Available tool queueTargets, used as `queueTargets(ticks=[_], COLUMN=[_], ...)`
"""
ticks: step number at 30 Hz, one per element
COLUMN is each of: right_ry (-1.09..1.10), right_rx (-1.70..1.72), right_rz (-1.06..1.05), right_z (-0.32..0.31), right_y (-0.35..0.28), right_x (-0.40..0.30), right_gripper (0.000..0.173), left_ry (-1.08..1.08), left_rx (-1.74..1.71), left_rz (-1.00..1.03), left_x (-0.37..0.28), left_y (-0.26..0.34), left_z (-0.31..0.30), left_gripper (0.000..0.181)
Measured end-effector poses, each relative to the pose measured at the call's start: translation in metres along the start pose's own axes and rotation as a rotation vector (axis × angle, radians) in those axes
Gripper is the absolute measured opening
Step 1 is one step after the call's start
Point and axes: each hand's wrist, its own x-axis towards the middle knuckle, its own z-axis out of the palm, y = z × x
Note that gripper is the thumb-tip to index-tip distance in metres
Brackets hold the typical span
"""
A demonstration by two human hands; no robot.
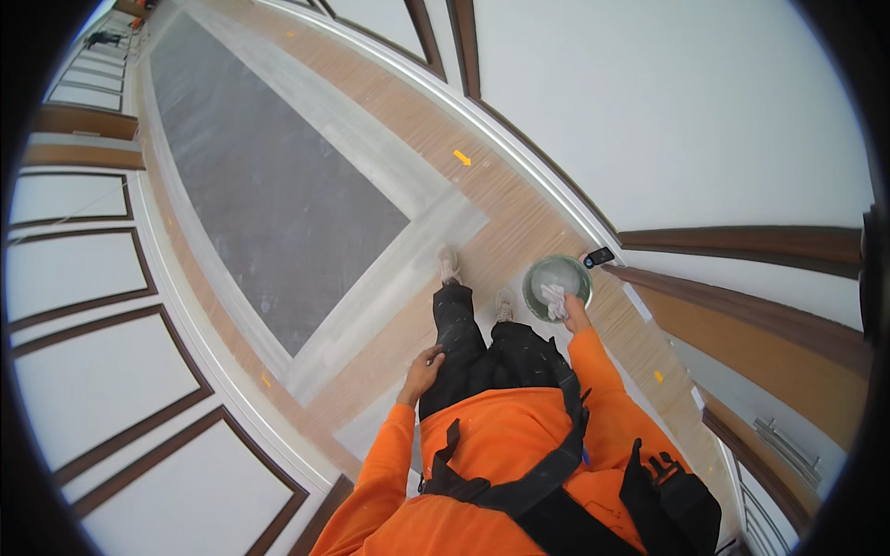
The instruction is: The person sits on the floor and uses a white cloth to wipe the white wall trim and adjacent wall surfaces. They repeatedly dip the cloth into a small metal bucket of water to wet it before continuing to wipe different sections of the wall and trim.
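My right hand [576, 314] grips a wet, pale cloth [554, 300] over a round green bucket [528, 295] holding cloudy water. The cloth hangs inside the rim, at or just above the water; which of the two I cannot tell. My left hand [423, 374] is beside my left thigh, its fingers loosely curled near the black trousers [455, 326], with nothing seen in it. A small black device [599, 258] is right by the bucket, next to the wall base.
A long grey floor panel [278, 181] with a pale border runs up the corridor. White walls with brown trim stand on both sides. Yellow arrow markers [462, 158] lie on the wood-look floor [514, 201]. A door with a metal handle [786, 452] is at the right.
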Motion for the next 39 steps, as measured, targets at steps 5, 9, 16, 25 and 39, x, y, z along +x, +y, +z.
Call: queueTargets(ticks=[5, 9, 16, 25, 39], right_ry=[0.076, 0.002, -0.076, -0.227, -0.447], right_rx=[-0.233, -0.233, -0.277, -0.180, -0.303], right_rz=[-0.068, -0.123, -0.179, -0.106, -0.237], right_z=[0.151, 0.239, 0.447, 0.650, 0.687], right_y=[-0.089, -0.110, -0.137, -0.158, -0.175], right_x=[0.026, 0.113, 0.252, 0.358, 0.438], right_gripper=[0.033, 0.032, 0.028, 0.033, 0.053], left_ry=[-0.079, -0.166, -0.185, -0.169, -0.224], left_rx=[0.378, 0.623, 0.633, 0.585, 0.640], left_rz=[0.137, 0.055, 0.085, 0.030, 0.015], left_x=[0.098, 0.171, 0.255, 0.303, 0.371], left_y=[0.014, 0.052, 0.040, 0.080, 0.118], left_z=[-0.026, -0.075, -0.120, -0.154, -0.172], left_gripper=[0.052, 0.056, 0.056, 0.052, 0.045])
